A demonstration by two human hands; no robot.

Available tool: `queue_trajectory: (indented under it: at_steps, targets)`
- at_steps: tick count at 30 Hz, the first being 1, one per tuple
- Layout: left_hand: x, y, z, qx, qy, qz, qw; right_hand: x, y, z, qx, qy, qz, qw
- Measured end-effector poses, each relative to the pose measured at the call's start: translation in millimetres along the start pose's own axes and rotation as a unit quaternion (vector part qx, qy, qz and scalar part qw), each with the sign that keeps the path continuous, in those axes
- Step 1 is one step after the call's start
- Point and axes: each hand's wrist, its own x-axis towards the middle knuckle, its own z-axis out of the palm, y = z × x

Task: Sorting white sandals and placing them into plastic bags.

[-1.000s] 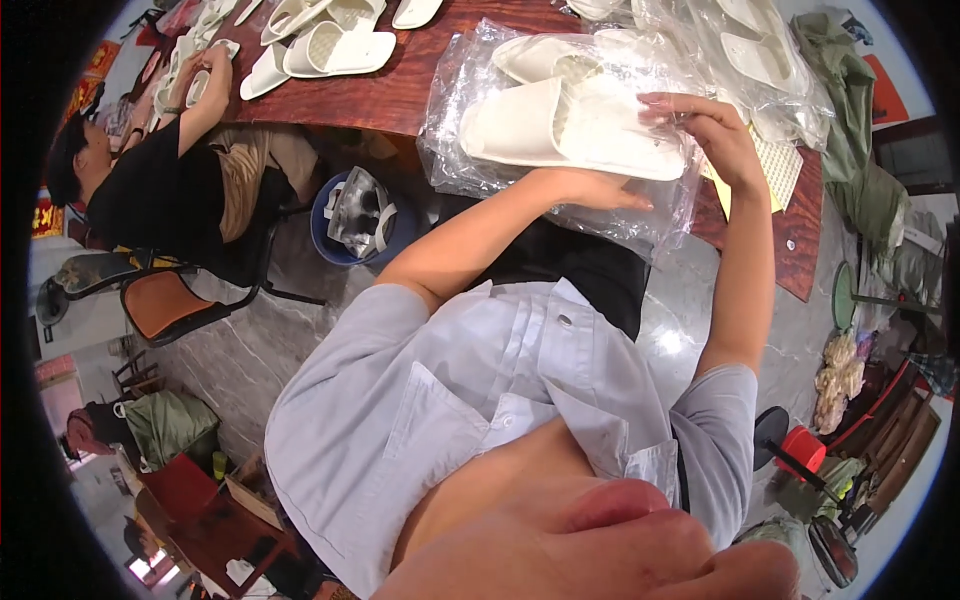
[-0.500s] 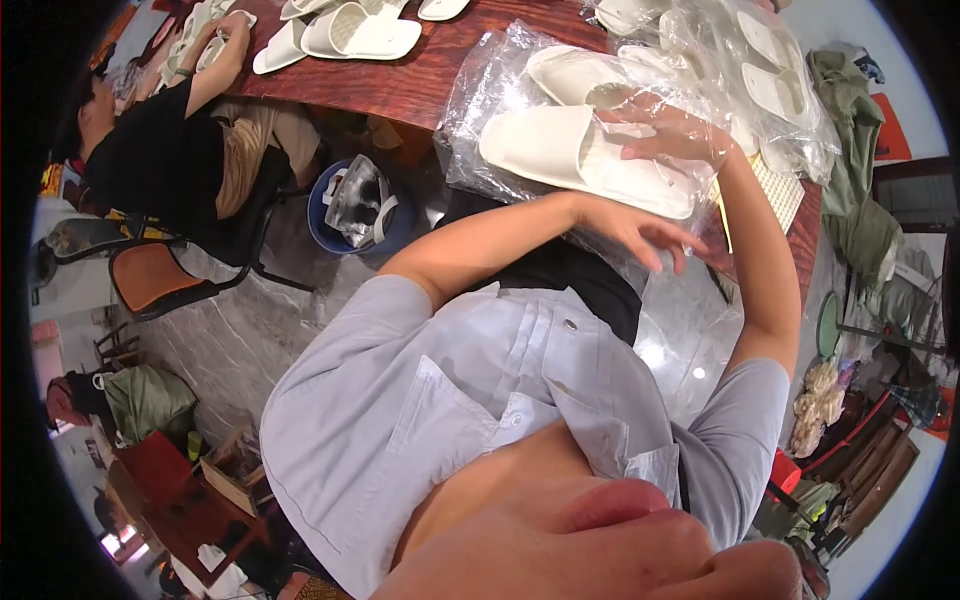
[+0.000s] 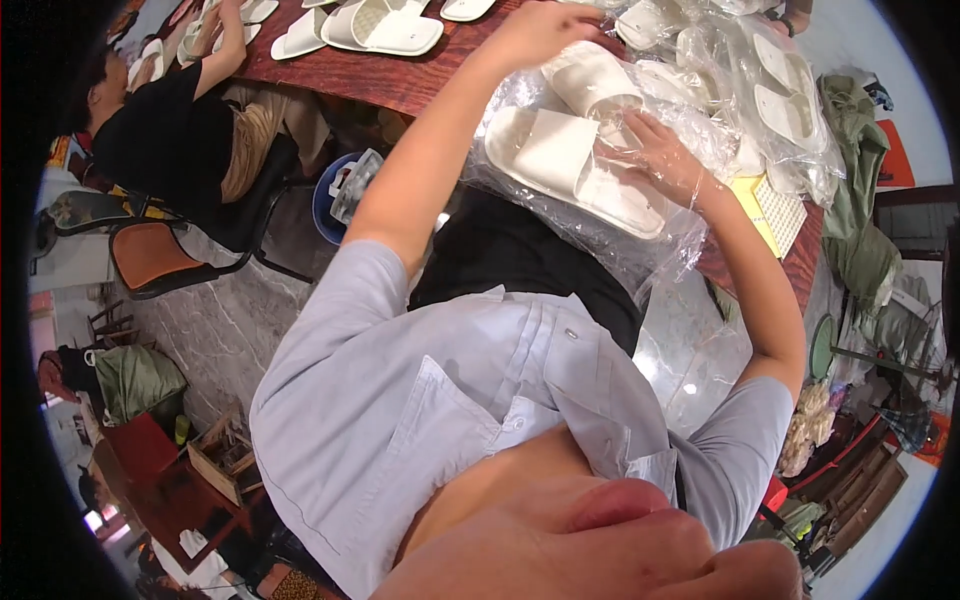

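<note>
Two white slippers lie side by side within a clear plastic bag at the table edge in front of me: a near slipper (image 3: 555, 150) and a far slipper (image 3: 590, 80). My right hand (image 3: 668, 165) rests on the heel end of the near slipper, fingers spread, with clear film around it. Whether that hand is inside the bag or beneath loose film, I cannot tell. My left hand (image 3: 540, 35) reaches past the far slipper's toe, fingers stretched out and partly blurred; nothing shows in it.
Bagged white slippers (image 3: 780, 75) are heaped at the table's right. Loose white slippers (image 3: 380, 25) sit on the red-brown table (image 3: 400, 82) at far left. A yellow-edged textured pad (image 3: 765, 215) lies beside my right wrist. A blue bucket (image 3: 325, 205) stands below; a seated person (image 3: 160, 145) works at left.
My left hand has swung from the bag's near edge up to its far side. The near slipper has tilted, its heel end now closer to me. My right hand has shifted slightly toward me.
</note>
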Motion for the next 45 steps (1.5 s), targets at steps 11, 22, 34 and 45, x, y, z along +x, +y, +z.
queue_trajectory:
  at_steps: [11,22,34,45]
  targets:
    - [1,-91,62,0.175,0.02,-0.305,0.936,57,-7,17,0.06,-0.021,-0.04,0.997]
    - [-14,-105,65,0.224,0.121,-0.191,0.948,-26,1,31,0.154,0.084,0.176,0.969]
    - [-7,-107,60,0.344,0.036,-0.152,0.926,-135,-3,69,0.184,0.191,0.245,0.933]
    - [-78,85,125,0.316,-0.182,0.127,0.923,-136,-11,64,0.158,0.256,0.249,0.921]
